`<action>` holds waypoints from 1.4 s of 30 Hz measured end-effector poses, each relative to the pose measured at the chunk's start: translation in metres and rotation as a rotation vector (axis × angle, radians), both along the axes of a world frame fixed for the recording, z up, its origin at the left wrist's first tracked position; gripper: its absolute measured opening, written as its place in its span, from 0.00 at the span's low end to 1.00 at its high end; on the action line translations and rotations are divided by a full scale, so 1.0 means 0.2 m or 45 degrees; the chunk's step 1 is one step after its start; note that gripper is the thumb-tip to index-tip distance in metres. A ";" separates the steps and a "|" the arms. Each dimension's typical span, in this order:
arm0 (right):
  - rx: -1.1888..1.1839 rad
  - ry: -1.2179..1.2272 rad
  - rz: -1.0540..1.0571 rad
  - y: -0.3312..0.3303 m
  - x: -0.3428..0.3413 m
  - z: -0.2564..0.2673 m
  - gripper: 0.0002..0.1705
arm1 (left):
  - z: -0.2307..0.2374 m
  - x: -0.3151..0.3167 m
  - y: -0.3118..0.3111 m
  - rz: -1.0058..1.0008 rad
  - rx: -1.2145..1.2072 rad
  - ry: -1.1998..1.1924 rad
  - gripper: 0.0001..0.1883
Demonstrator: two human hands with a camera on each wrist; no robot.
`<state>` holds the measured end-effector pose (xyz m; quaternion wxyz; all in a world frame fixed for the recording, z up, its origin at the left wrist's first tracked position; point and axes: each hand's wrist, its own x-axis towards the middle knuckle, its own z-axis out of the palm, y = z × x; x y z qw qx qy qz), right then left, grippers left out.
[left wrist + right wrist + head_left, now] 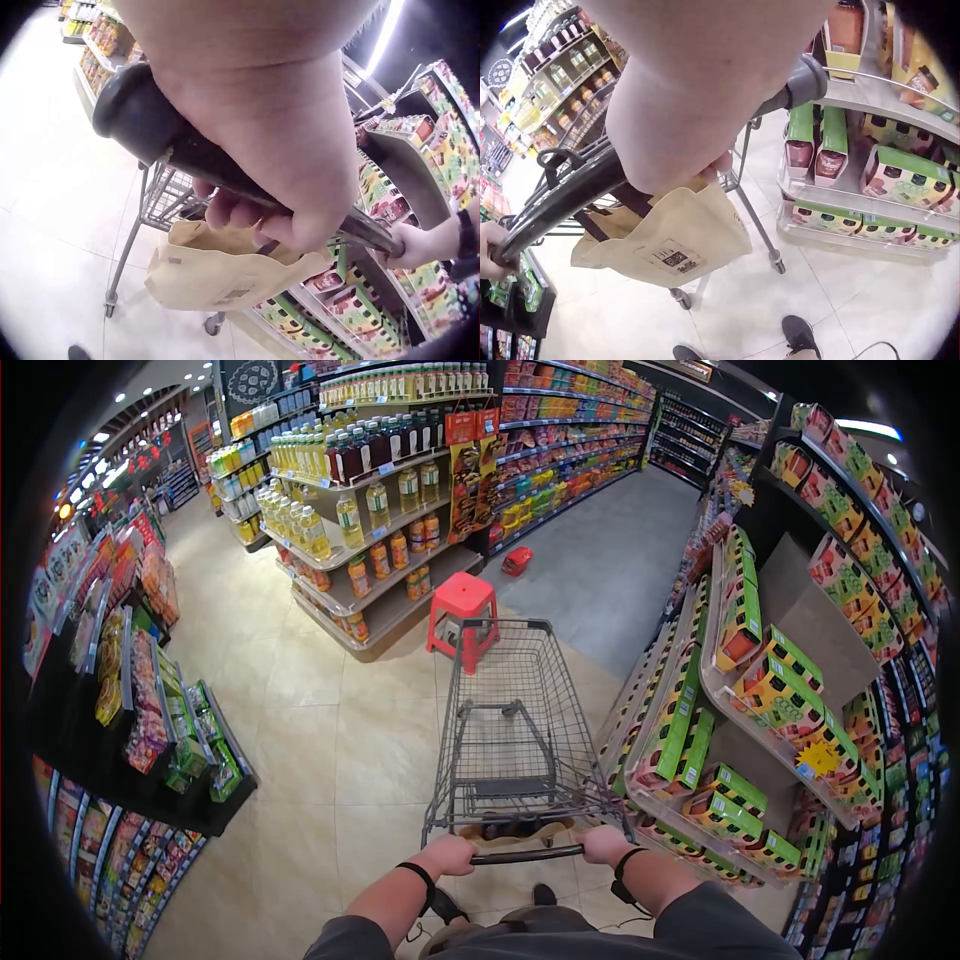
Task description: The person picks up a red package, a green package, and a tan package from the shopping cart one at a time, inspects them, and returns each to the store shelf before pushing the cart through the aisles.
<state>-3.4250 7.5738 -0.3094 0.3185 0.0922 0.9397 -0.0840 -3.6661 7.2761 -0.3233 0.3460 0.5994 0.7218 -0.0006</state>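
Note:
A grey wire shopping cart (520, 745) stands in front of the body, its basket bare wire. My left hand (452, 854) grips the left end of its black handle (530, 855), and my right hand (606, 845) grips the right end. In the left wrist view the left hand (274, 142) has its fingers curled under the bar. The right hand (682, 127) wraps the bar in the right wrist view, most of its fingers hidden. A cream bag (671, 244) with dark straps and a printed label hangs just below the handle.
A red stool (465, 598) stands at the cart's front left, before a bottle shelf (365, 645). Red packs (517, 561) lie on the floor behind it. Shelves of green boxes (680, 745) run close along the right. A dark snack rack (200, 805) stands left.

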 end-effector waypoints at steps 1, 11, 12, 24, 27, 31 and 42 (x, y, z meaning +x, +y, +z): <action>0.000 0.009 -0.034 0.00 -0.01 -0.01 0.11 | 0.03 -0.04 0.01 -0.013 0.050 -0.022 0.16; 0.021 -0.047 -0.236 -0.03 -0.18 0.07 0.13 | -0.05 -0.46 0.29 -0.201 0.040 0.018 0.15; 0.014 -0.034 -0.288 -0.03 -0.20 0.08 0.13 | -0.06 -0.51 0.33 -0.229 0.009 0.034 0.15; -0.148 0.112 -0.493 0.35 -0.51 0.06 0.13 | 0.05 -0.99 0.95 -0.417 -0.187 0.182 0.15; -0.144 0.278 -0.475 0.46 -0.57 -0.08 0.11 | 0.10 -1.10 1.15 -0.445 -0.243 0.214 0.16; -0.120 0.359 -0.513 0.64 -0.70 -0.09 0.10 | 0.09 -1.25 1.36 -0.483 -0.267 0.245 0.16; -0.031 0.256 -0.655 1.26 -1.15 -0.03 0.14 | 0.04 -1.75 2.13 -0.607 -0.194 0.169 0.14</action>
